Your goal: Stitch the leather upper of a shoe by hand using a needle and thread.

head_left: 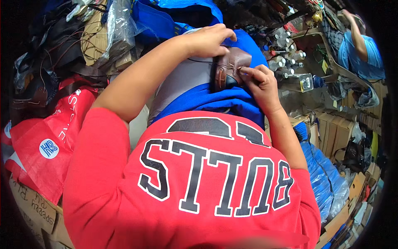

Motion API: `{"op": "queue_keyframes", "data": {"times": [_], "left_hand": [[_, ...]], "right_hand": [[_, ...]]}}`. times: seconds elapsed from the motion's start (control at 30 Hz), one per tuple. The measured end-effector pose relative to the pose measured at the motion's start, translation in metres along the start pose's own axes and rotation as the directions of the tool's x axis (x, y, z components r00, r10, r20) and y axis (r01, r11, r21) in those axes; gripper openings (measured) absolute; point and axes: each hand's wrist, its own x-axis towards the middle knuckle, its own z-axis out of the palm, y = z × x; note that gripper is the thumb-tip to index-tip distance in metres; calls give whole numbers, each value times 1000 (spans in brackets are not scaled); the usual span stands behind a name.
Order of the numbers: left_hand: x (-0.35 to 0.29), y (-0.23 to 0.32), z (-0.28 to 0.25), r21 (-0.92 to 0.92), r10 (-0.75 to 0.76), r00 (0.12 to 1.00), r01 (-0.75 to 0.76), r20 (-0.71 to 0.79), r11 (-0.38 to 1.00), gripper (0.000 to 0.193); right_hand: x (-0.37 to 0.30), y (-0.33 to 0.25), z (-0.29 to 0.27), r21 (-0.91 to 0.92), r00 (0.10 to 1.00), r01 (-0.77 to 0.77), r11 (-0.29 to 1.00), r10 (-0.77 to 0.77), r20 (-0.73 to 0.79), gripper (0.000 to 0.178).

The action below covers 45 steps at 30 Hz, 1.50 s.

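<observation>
A brown leather boat shoe (233, 60) rests on my lap over blue cloth (195, 100), with a lace threaded along its side. My right hand (262, 85) is at the shoe's right side, thumb and forefinger pinched together against the leather. Whatever sits between those fingertips is too small to make out. Just beyond the shoe's far left edge is my left hand (211, 40), its fingers bent and thumb apart from them, near the leather. A thin dark cord (200, 61) runs leftward from the shoe across grey cloth.
Several small bottles (285, 54) stand to the right, by a square clear container (306, 82). A blue bag (178, 16) lies ahead. On the left are a red bag (49, 141) and dark shoes (35, 93). Another person in blue (360, 56) sits at the far right.
</observation>
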Motion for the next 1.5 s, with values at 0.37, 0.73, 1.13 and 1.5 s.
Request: {"op": "queue_keyframes", "data": {"times": [0.37, 0.73, 1.13, 1.5], "left_hand": [[-49, 27, 0, -19, 17, 964, -23, -266, 1000, 13], [-44, 34, -6, 232, 121, 961, -62, -249, 971, 11], [-43, 38, -3, 285, 269, 940, -204, -211, 937, 18], [-42, 6, 0, -162, 46, 993, -63, -108, 985, 28]], "right_hand": [[5, 22, -8, 229, 964, -203, 952, 153, 217, 30], [11, 35, -6, 298, 955, -220, 929, 143, 259, 26], [9, 36, -8, 340, 928, -290, 895, 177, 327, 25], [9, 43, -1, 348, 940, -266, 899, 162, 300, 27]]}}
